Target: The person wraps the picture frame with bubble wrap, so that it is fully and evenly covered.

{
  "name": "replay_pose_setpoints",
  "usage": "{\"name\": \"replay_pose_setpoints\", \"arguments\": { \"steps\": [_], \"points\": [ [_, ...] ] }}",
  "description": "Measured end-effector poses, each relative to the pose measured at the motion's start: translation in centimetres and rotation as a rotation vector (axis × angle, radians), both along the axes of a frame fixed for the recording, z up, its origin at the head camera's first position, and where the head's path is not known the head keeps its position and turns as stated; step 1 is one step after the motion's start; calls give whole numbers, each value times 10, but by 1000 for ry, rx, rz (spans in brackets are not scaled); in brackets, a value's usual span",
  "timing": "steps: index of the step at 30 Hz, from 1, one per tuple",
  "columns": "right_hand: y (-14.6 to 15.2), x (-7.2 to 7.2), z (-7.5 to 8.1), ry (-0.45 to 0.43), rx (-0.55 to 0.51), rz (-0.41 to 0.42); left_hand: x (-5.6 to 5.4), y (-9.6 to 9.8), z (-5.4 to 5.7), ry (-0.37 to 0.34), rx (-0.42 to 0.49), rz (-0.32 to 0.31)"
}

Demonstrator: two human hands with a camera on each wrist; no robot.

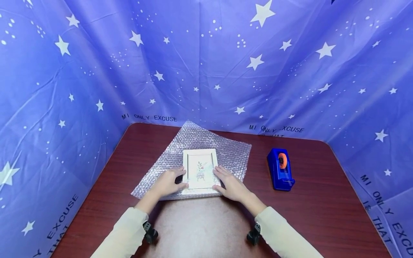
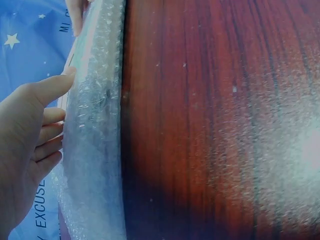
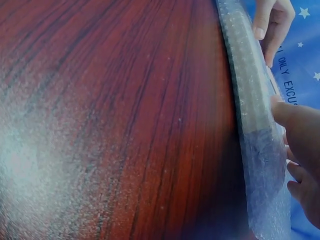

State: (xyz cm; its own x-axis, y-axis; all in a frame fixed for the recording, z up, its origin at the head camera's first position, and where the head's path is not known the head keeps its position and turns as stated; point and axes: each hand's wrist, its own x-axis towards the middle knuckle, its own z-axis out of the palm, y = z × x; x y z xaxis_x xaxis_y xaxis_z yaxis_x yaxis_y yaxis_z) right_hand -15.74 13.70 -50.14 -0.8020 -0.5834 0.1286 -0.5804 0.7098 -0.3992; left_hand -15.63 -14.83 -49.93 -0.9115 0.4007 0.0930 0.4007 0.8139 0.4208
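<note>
Blue star-printed fabric backs a reddish-brown wood-grain counter where left hand and right hand grip the long sides of a white rectangular picture frame, its length running forward on clear bubble wrap.

Your right hand rests its thumb at the edge of the bubble wrap, which lies on the wood-grain table. Your left hand appears farther up that edge. Behind: a star-printed blue curtain.
</note>
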Motion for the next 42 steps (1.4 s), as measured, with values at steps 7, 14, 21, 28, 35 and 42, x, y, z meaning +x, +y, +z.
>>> {"name": "replay_pose_setpoints", "arguments": {
  "steps": [7,14,21,28,35,42],
  "points": [
    [2,-1,-3,39,10,2,-10,0,8,60,6,-26],
    [4,-2,-4,36,29,15,-37,0,16,46,76,-1],
    [6,-3,-3,29,39,15,-88,-1,30,-92,165,139],
    [3,-3,0,16,59,18,-132,-6,31,-245,279,384],
    [2,-4,-2,17,44,21,-150,-9,26,-390,476,603],
    [5,-5,-2,8,38,19,-161,-5,21,-416,582,681]
  ]
}}
